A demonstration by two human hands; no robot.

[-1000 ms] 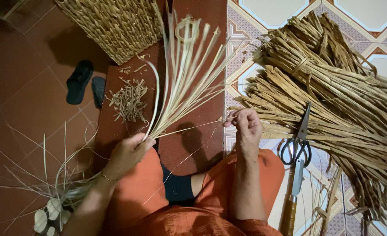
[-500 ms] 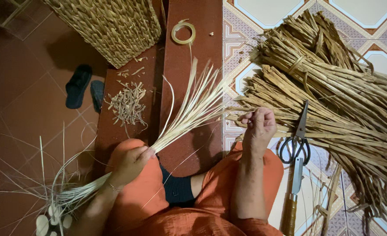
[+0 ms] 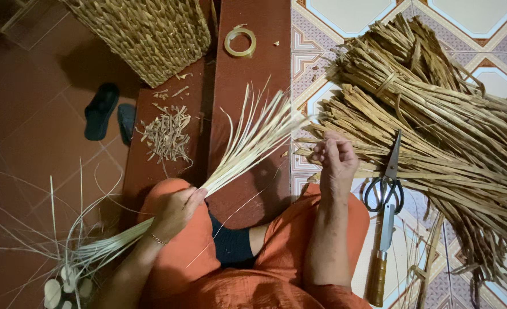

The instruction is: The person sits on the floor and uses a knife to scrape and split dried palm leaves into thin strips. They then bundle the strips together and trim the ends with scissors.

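Note:
My left hand (image 3: 176, 209) grips a bundle of pale thin reed strips (image 3: 247, 146) at its middle, above my left knee in orange trousers. The strips fan out up and to the right; their other ends trail down past my left arm. My right hand (image 3: 334, 155) has its fingers curled on the near ends of a big heap of brown dried straw stalks (image 3: 436, 126) that lies on the patterned tiles at the right. Whether it pinches one stalk I cannot tell.
Black-handled scissors (image 3: 386, 186) and a wooden-handled blade (image 3: 379, 263) lie beside my right leg. A woven basket (image 3: 144, 34) stands at the top, a tape roll (image 3: 240, 41) and a pile of cut scraps (image 3: 166, 134) on the red floor. Dark sandals (image 3: 101, 111) lie left.
My left hand has tilted the reed bundle down and to the right, its fan now pointing toward the straw heap. My right hand moved slightly up onto the stalk ends.

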